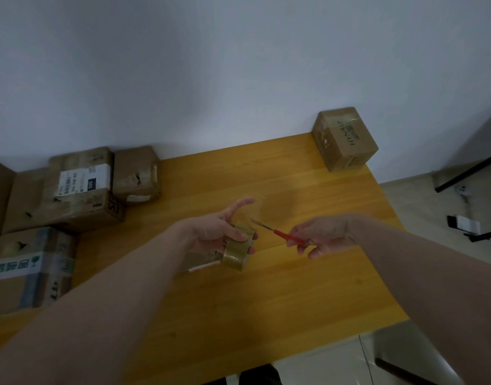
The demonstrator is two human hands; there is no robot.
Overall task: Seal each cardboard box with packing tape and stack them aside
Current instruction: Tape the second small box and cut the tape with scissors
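My left hand (216, 232) grips a roll of clear packing tape (237, 251) above the middle of the wooden table (294, 287), its forefinger stretched out with a strip of tape (252, 209) pulled up from the roll. My right hand (322, 236) holds red-handled scissors (283, 234), their open blades pointing at the strip. A small cardboard box (202, 261) lies on the table, mostly hidden under my left hand. One taped box (345, 138) stands at the table's far right corner against the wall.
Several cardboard boxes crowd the table's left side: a labelled one (80, 187), a smaller one (136, 173) behind it, and a near one (30, 268) with blue-green tape. Dark chair or desk legs (466, 176) stand on the floor to the right.
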